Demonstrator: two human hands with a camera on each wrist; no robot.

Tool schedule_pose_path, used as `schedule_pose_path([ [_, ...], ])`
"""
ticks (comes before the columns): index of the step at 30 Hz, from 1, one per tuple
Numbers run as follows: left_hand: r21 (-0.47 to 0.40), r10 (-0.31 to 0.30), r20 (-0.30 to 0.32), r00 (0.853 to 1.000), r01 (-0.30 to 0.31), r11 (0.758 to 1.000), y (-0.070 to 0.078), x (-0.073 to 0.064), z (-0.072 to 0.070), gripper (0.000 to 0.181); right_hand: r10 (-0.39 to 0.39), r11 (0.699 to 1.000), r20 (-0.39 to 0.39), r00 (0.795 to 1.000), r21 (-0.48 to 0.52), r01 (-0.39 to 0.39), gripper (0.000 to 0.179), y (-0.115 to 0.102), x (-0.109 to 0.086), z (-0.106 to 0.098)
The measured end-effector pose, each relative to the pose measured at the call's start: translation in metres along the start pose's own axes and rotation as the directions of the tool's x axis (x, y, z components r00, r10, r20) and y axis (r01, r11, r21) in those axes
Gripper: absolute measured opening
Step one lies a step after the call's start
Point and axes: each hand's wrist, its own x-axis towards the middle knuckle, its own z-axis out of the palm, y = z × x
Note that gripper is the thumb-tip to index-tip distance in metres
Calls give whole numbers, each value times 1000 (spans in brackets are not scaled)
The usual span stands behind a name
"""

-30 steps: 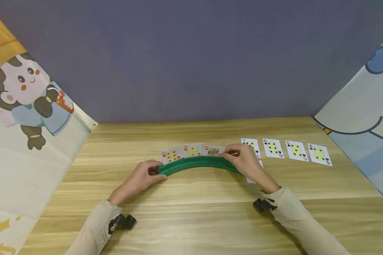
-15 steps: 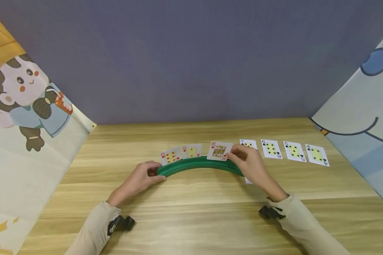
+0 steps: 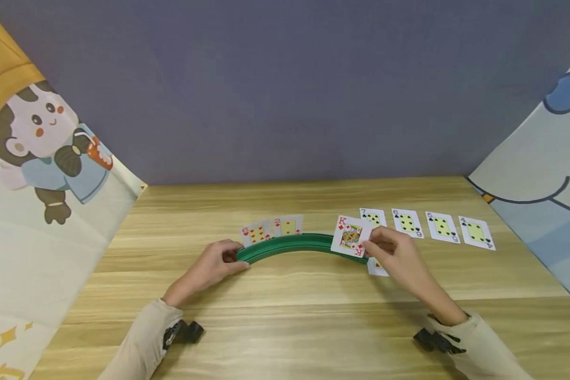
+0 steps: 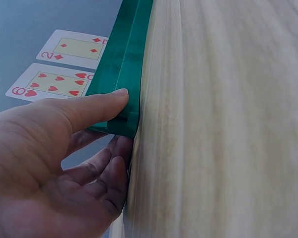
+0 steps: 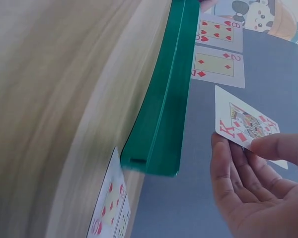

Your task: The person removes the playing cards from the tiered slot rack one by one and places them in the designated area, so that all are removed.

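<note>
A curved green card holder (image 3: 294,243) lies across the middle of the table. My left hand (image 3: 214,262) grips its left end, thumb over the top in the left wrist view. Standing in its slot are a six of hearts (image 3: 255,233) and, to the right of it, a two of diamonds (image 3: 287,225). My right hand (image 3: 401,258) pinches a king of diamonds (image 3: 349,236) by its right edge, between thumb and fingers. In the right wrist view the king (image 5: 246,121) is up out of the slot, apart from the holder (image 5: 164,114).
Four of spades (image 3: 476,233), five of spades (image 3: 442,227), six of spades (image 3: 407,222) and seven of spades (image 3: 372,216) lie face up in a row at the right. A red heart card (image 3: 378,268) lies by the holder's right end, partly hidden. A grey wall (image 3: 285,95) stands behind.
The king of diamonds has come out of the holder and moved right and nearer, pinched in my right hand. My left hand and the holder have stayed in place.
</note>
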Motion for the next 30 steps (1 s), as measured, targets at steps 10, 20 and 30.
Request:
schedule_pose_path([
  [10, -4, 14, 3, 1000, -14, 1000, 2, -3, -1, 24, 16, 996, -43, 999, -82, -20, 12, 3, -18, -19],
  [20, -12, 6, 25, 1000, -6, 1000, 4, -5, -2, 26, 62, 992, -94, 994, -104, -71, 16, 10, -24, -40],
  [30, -7, 13, 24, 1000, -13, 1000, 2, -5, -3, 26, 64, 995, -127, 990, -74, -74, 16, 44, -25, -64],
])
